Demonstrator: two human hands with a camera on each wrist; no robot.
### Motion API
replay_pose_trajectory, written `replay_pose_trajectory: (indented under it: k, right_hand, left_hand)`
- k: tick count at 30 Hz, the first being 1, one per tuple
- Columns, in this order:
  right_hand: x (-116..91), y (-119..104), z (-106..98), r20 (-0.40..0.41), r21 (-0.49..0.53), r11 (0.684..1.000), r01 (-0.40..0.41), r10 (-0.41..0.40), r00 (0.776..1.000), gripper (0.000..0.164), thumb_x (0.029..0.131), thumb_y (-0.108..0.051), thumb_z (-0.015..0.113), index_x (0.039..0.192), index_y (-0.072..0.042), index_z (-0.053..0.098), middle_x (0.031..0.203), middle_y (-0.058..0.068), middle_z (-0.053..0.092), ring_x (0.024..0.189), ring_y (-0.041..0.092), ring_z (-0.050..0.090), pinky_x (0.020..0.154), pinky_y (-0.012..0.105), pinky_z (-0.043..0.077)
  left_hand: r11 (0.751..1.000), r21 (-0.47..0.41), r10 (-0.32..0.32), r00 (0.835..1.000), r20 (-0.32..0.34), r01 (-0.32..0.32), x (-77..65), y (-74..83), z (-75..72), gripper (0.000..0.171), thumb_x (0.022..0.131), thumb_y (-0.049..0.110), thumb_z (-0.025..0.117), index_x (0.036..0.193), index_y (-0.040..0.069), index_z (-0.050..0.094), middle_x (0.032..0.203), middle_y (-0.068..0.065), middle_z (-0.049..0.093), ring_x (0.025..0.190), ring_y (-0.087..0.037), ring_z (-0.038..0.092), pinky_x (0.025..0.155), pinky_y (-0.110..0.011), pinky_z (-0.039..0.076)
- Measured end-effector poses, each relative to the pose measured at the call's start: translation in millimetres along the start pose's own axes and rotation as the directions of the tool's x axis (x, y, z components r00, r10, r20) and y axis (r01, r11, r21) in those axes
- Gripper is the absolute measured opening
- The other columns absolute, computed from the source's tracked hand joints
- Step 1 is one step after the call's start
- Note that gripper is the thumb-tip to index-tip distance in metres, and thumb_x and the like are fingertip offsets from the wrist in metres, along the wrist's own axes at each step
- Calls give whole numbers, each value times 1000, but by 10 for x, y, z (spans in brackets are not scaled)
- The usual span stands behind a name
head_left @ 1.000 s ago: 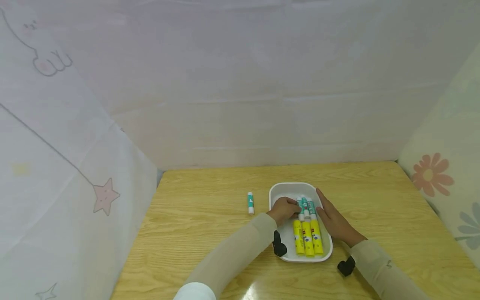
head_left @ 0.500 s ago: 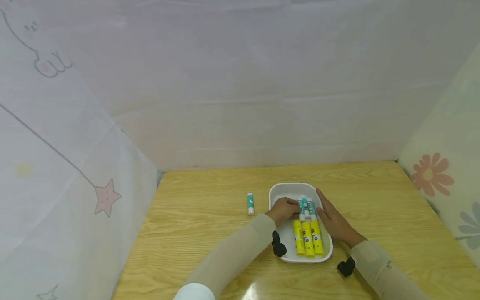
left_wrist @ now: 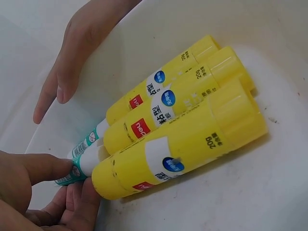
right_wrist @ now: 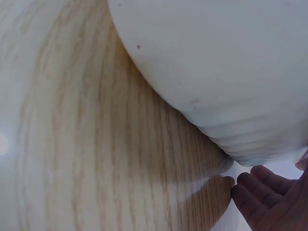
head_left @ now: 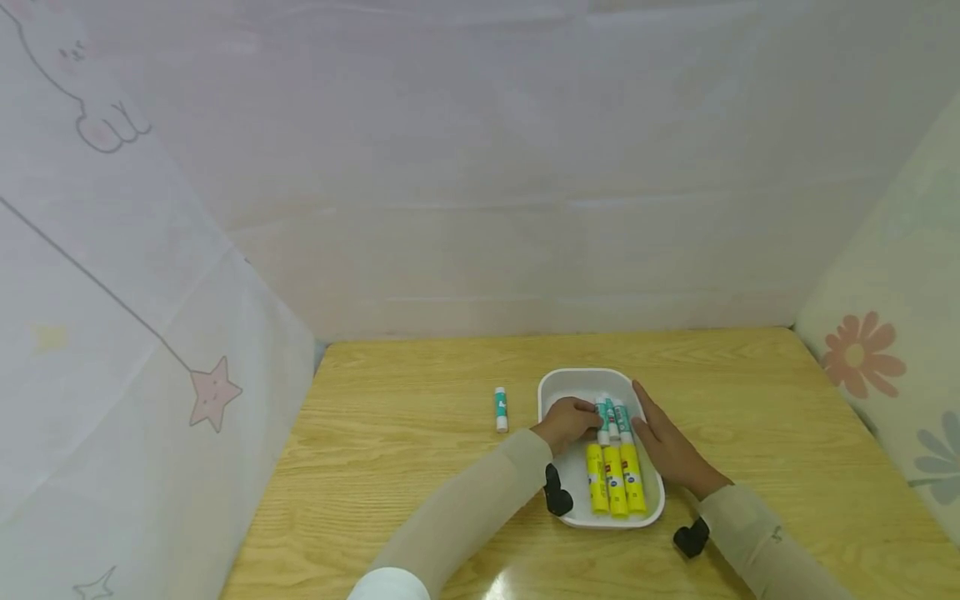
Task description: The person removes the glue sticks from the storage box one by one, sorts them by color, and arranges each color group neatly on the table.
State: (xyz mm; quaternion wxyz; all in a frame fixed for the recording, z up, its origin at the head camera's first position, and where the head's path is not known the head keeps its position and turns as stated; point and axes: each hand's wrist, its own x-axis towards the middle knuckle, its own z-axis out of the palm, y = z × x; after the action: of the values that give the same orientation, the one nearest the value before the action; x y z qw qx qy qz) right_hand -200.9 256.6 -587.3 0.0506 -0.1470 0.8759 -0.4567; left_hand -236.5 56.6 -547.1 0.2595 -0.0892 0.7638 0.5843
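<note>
A white tray (head_left: 558,385) holds three yellow glue sticks (head_left: 615,482) side by side in its near part. Beyond them lie three smaller teal-and-white glue sticks (head_left: 625,421). My left hand (head_left: 564,422) reaches into the tray from the left. Its thumb and fingers pinch the leftmost teal glue stick (left_wrist: 90,160), close to the end of a yellow one, in the left wrist view. My right hand (head_left: 675,452) rests at the tray's right side, fingers straight along the outer wall (right_wrist: 231,91) and thumb near the rim.
One more teal-and-white glue stick (head_left: 501,409) lies on the wooden table (head_left: 397,400), left of the tray. Printed cloth walls (head_left: 525,250) enclose the table at the back and both sides. A black wrist device (head_left: 692,537) is on the right sleeve.
The head view has tilted very slightly. Both hands, the tray and the glue sticks stay almost where they were.
</note>
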Motion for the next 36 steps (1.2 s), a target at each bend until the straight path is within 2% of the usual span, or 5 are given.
replay_pose_trajectory:
  k: [11, 19, 26, 36]
  right_hand:
    - [12, -26, -30, -4, -14, 1000, 14, -14, 1000, 63, 108, -23, 34, 156, -31, -7, 162, 12, 1, 145, 40, 9, 113, 64, 14]
    - [2, 0, -10, -5, -18, 1000, 9, -9, 1000, 63, 108, -24, 34, 156, -29, -6, 162, 13, 2, 145, 40, 9, 113, 63, 14]
    - [-2, -16, -2, -13, -9, 1000, 22, -23, 1000, 62, 108, -22, 35, 157, -23, -4, 162, 16, 3, 145, 42, 10, 113, 64, 14]
    - [-17, -53, 5, -18, -32, 999, 29, -29, 999, 62, 108, -21, 34, 157, -23, -4, 161, 17, 3, 145, 42, 10, 113, 64, 14]
  left_hand:
    - [1000, 16, 27, 1000, 5, -27, 7, 22, -3, 27, 91, 13, 70, 115, 5, 64, 95, -2, 64, 87, -16, 63, 84, -33, 54]
    - [999, -4, 32, 999, 1, -32, 20, -10, 5, 27, 90, 12, 70, 114, 4, 64, 93, -2, 64, 85, -15, 63, 81, -31, 55]
    - [999, -47, 27, 1000, 5, -27, 35, -25, 9, 27, 89, 12, 71, 114, 4, 64, 92, -3, 65, 85, -15, 65, 84, -32, 54]
    - [986, -159, 62, 996, 60, -52, 63, -48, -8, 31, 90, 15, 71, 117, 4, 61, 98, -4, 65, 86, -15, 67, 85, -31, 55]
